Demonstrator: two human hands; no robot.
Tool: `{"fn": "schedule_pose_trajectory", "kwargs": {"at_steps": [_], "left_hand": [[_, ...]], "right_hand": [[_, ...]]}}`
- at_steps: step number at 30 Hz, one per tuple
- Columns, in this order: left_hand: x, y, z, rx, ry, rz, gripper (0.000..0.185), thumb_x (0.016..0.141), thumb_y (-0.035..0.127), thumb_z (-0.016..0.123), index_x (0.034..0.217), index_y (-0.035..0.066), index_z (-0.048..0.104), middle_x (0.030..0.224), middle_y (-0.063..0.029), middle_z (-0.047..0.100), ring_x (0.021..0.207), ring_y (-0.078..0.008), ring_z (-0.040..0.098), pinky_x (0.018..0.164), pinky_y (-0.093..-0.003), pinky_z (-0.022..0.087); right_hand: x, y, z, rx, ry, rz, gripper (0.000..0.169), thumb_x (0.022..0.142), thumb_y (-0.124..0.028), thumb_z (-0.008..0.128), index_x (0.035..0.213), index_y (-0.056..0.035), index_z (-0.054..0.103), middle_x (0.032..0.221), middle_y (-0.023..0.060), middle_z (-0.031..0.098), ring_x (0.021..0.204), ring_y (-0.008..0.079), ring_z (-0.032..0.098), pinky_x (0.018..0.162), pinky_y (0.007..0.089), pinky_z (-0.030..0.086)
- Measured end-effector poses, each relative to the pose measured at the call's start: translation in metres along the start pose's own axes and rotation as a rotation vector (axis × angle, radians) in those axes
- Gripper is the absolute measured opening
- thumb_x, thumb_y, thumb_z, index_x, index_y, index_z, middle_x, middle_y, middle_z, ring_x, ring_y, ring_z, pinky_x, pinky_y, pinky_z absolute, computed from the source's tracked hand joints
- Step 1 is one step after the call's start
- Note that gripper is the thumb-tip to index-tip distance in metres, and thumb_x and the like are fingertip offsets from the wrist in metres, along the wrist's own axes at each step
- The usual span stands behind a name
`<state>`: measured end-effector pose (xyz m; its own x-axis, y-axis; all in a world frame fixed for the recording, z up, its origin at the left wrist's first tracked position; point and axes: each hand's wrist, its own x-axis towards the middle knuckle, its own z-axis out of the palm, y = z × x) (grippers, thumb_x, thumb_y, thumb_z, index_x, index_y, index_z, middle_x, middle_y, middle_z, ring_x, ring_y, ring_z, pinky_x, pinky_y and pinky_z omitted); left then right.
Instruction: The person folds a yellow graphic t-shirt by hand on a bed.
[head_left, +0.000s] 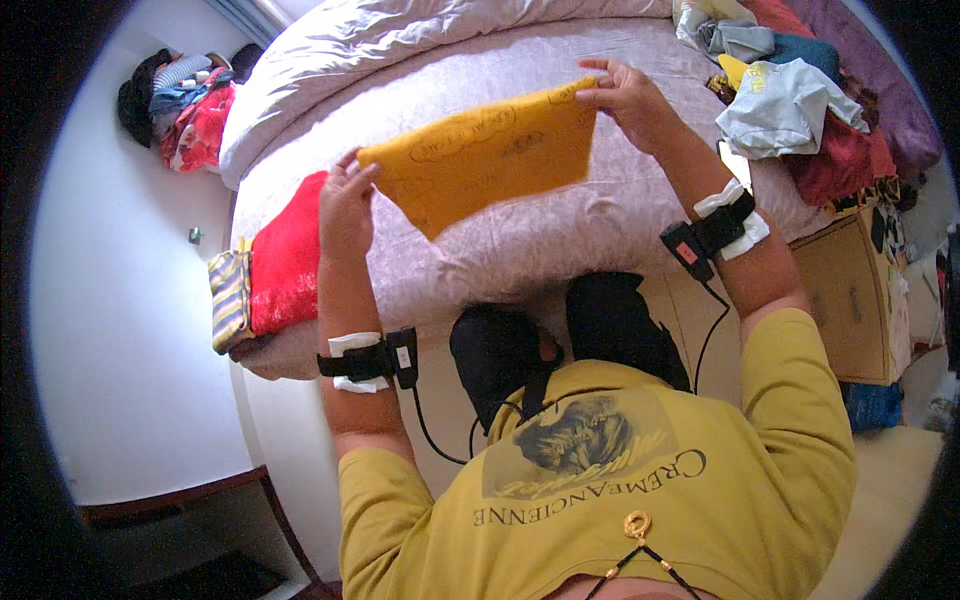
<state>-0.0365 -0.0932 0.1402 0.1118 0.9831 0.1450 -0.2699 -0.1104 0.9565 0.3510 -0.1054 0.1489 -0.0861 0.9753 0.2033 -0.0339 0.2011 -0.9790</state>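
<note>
A yellow-orange cloth garment (487, 161) with dark printing hangs stretched between my two hands above the bed. My left hand (348, 206) pinches its left upper corner between thumb and fingers. At the opposite corner, my right hand (626, 101) grips the fabric, with a finger extended. The cloth's lower edge droops free over the pale bedsheet (450, 281). Just left of my left hand, a red folded cloth (289, 262) lies on the bed edge, beside a folded striped cloth (229, 300).
A bunched quilt (360, 60) covers the bed's far side. Piled clothes, with a light grey garment (787, 109) on top, lie at the right. A wooden cabinet (840, 300) stands right of the bed. Cables (427, 435) run from boxes strapped to both forearms.
</note>
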Motion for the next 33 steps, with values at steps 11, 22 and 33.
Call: {"fn": "schedule_pose_trajectory", "kwargs": {"at_steps": [11,22,33], "left_hand": [[-0.104,-0.13,-0.023,0.796,0.013,-0.062,0.054,0.08,0.002,0.063,0.127,0.001,0.039,0.101,-0.0129,0.063,0.087,-0.0155,0.06,0.077,-0.0279,0.046],[-0.126,-0.137,-0.009,0.105,0.112,-0.321,0.062,0.077,0.009,0.067,0.128,-0.005,0.035,0.105,-0.0154,0.061,0.09,-0.018,0.062,0.076,-0.0273,0.05],[-0.065,-0.127,0.012,0.16,0.288,-0.283,0.045,0.078,0.005,0.068,0.116,-0.004,0.044,0.096,-0.0126,0.062,0.082,-0.0162,0.062,0.069,-0.0268,0.052]], "right_hand": [[-0.081,0.114,-0.006,-0.566,-0.115,0.176,0.08,0.071,0.0,0.065,0.14,0.0019,0.023,0.092,0.0128,0.066,0.084,0.0131,0.061,0.076,0.0273,0.049],[-0.073,0.135,-0.004,-0.601,-0.105,0.343,0.058,0.074,-0.023,0.069,0.122,0.0025,0.048,0.09,0.0162,0.066,0.08,0.0222,0.064,0.073,0.0318,0.05],[-0.031,0.133,0.028,-0.613,-0.018,0.379,0.034,0.079,-0.019,0.069,0.101,0.0062,0.06,0.09,0.0121,0.066,0.078,0.0163,0.062,0.068,0.0292,0.05]]}}
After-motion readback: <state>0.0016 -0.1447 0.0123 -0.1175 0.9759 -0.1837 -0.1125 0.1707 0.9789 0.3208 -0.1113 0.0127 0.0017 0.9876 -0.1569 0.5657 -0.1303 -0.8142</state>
